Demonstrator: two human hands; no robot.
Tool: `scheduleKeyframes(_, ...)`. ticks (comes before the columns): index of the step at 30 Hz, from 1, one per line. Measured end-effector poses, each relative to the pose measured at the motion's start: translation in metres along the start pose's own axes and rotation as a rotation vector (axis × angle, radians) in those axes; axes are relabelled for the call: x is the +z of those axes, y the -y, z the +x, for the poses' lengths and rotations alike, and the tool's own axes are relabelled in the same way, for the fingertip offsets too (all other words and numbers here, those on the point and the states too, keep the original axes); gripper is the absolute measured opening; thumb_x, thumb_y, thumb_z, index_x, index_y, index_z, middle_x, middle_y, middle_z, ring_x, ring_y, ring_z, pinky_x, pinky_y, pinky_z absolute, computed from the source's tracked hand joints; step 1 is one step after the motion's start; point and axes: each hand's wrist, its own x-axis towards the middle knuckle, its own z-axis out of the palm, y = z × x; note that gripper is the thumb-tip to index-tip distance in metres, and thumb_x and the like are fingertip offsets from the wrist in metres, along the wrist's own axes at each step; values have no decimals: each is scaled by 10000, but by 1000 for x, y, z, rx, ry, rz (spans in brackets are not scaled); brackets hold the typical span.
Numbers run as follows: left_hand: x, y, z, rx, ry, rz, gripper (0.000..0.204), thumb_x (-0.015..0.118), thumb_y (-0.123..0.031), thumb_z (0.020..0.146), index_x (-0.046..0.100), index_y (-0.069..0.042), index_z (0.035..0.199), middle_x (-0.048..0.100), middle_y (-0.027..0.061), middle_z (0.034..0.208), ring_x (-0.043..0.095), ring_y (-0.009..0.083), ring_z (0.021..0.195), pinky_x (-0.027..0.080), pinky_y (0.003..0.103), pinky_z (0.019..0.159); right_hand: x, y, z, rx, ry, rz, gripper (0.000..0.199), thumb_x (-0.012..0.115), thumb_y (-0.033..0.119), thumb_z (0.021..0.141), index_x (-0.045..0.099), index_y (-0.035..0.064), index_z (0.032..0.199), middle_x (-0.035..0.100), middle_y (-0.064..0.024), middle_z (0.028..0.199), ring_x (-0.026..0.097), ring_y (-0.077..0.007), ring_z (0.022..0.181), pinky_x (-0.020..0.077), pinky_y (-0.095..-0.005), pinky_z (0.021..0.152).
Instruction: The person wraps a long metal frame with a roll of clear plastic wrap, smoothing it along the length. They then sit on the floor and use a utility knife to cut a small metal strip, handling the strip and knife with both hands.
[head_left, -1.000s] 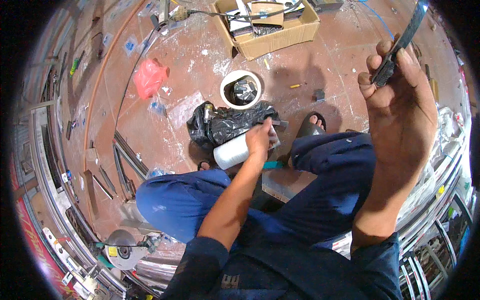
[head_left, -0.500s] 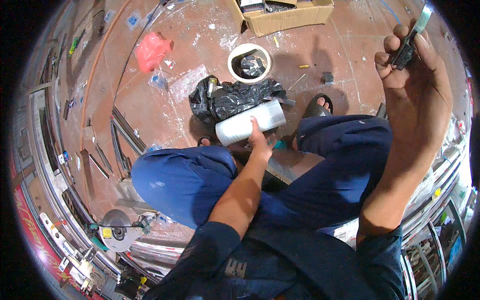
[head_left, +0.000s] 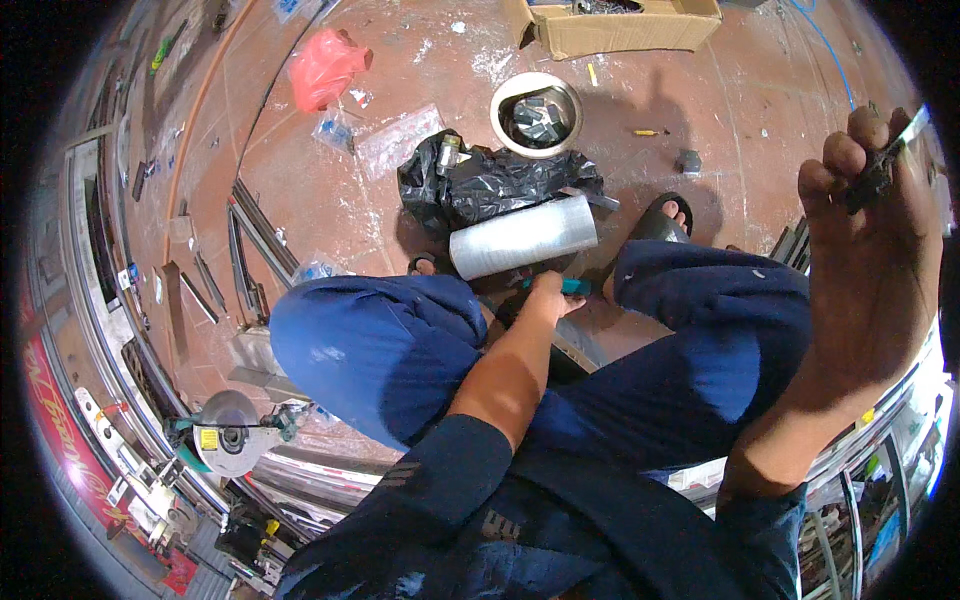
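My right hand [head_left: 868, 235] is raised at the right edge, palm toward me, its fingers pinching a small dark piece [head_left: 872, 182] with a shiny flat metal strip [head_left: 908, 130] sticking up from it. I cannot make out its kind. Between my knees my left hand [head_left: 550, 295] reaches down beside a teal object [head_left: 575, 286] that shows on both sides of it. Its fingers are mostly hidden, so a grip cannot be told. Just beyond lies a silvery translucent roll of plastic film [head_left: 525, 238], leaning against a crumpled black plastic bag [head_left: 480, 190].
A round tub [head_left: 538, 82] holding dark grey blocks stands past the bag. Farther off are an open cardboard box [head_left: 625, 36] and a pink plastic bag [head_left: 325, 72]. Metal strips [head_left: 262, 240] lie to the left, near a disc-bladed saw [head_left: 232, 432].
My left hand has come off the film roll and moved down to the teal object. My right hand has lowered slightly, still holding the dark piece. The view has shifted a little.
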Motion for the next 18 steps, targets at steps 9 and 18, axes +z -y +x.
scheduleKeyframes(9, 27, 11, -112, 87, 143, 290, 338, 597, -292, 894, 508, -65, 1129, 592, 166, 974, 674, 374, 880, 581, 588, 814, 18, -24, 11, -35, -205, -64, 274, 656, 149, 967, 665, -3, 1195, 703, -84, 1064, 679, -195, 916, 543, -319, 829)
scheduleKeyframes(18, 10, -14, -304, 725, 744, 212, 339, 535, -289, 1052, 520, -31, 1270, 701, 227, 1115, 724, 344, 944, 600, 476, 822, 46, -50, -7, 21, -126, -343, 309, 650, 132, 939, 638, -52, 1187, 668, -72, 967, 624, -160, 851, 483, -286, 806)
